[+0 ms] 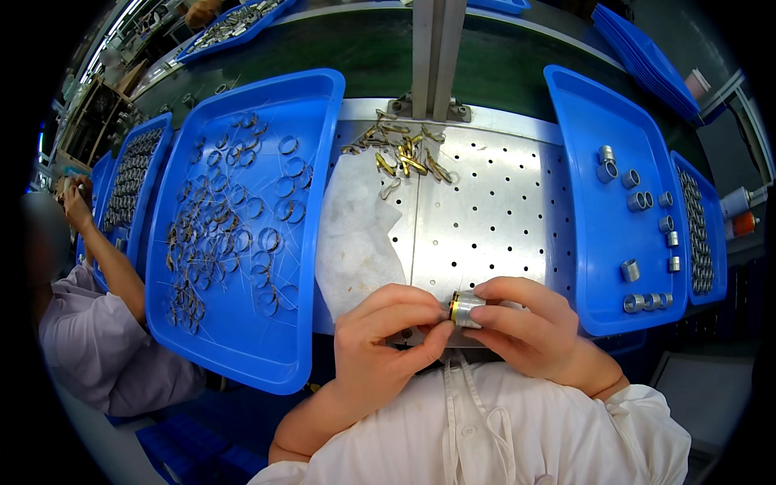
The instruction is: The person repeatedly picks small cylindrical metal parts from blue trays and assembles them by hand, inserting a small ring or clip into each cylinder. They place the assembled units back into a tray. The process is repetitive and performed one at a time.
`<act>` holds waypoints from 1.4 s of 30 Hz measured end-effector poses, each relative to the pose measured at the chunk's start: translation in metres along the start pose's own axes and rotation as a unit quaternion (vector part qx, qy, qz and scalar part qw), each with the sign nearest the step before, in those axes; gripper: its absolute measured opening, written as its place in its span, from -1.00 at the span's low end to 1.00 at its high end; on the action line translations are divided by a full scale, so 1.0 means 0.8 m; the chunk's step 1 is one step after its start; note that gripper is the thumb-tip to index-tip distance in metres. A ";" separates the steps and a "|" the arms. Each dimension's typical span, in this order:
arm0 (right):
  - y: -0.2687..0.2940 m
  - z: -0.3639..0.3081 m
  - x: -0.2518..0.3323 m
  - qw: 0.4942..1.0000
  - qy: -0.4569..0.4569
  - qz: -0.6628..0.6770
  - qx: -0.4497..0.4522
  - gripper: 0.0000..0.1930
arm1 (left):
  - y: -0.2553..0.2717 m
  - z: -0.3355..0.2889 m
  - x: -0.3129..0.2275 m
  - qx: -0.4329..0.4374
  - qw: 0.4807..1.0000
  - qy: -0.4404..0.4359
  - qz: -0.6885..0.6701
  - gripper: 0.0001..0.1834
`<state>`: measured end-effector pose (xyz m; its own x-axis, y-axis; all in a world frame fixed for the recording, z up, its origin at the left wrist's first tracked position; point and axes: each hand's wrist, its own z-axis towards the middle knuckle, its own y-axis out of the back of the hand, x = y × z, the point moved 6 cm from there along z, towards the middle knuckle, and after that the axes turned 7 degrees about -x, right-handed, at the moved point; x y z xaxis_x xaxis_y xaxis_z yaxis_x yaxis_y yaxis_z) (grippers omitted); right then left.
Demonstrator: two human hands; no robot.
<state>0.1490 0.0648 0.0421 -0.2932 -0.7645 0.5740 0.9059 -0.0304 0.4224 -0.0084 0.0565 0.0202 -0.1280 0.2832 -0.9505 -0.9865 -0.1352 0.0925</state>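
Near the front edge of the metal plate, a short silver metal cylinder (466, 310) lies on its side between my two hands. Its left end carries a dark and gold-coloured band. My right hand (529, 325) grips it from the right, fingers wrapped over the body. Thumb and forefinger of my left hand (394, 330) are pinched at the banded end; what sits between those fingertips is too small to make out. Left of my hands, a blue tray (301, 356) holds many thin rings (269, 239) with fine wires. Similar metal cylinders (630, 270) stand and lie in the right blue tray (594, 311).
A perforated metal plate (493, 206) bears a white cloth (356, 234) and a pile of gold-coloured strips (411, 158). A metal post (436, 61) rises behind it. At far left a co-worker's arm (113, 246) reaches beside another tray. Stacked blue trays (643, 61) lean at back right.
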 end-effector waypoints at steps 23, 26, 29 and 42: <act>0.009 -0.008 -0.028 0.939 -0.181 0.292 -0.013 -0.66 | 0.016 -0.010 0.024 0.083 0.929 0.179 -0.314 -0.95; 0.004 -0.011 -0.033 0.864 -0.233 0.445 -0.031 -0.67 | 0.008 -0.012 0.026 0.046 0.887 0.216 -0.406 -0.92; 0.006 -0.011 -0.030 0.809 -0.243 0.535 -0.009 -0.68 | 0.003 -0.011 0.021 0.045 0.913 0.188 -0.360 -0.94; 0.115 -0.069 -0.003 0.847 -0.243 0.468 -0.068 -0.78 | 0.047 -0.017 -0.067 -0.003 0.981 -0.135 0.143 -0.83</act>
<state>0.2501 0.0285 0.0408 0.5122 -0.1412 0.8472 0.8279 0.3437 -0.4433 -0.0375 0.0234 0.0705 -0.4220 0.4734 -0.7732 -0.9060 -0.2512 0.3406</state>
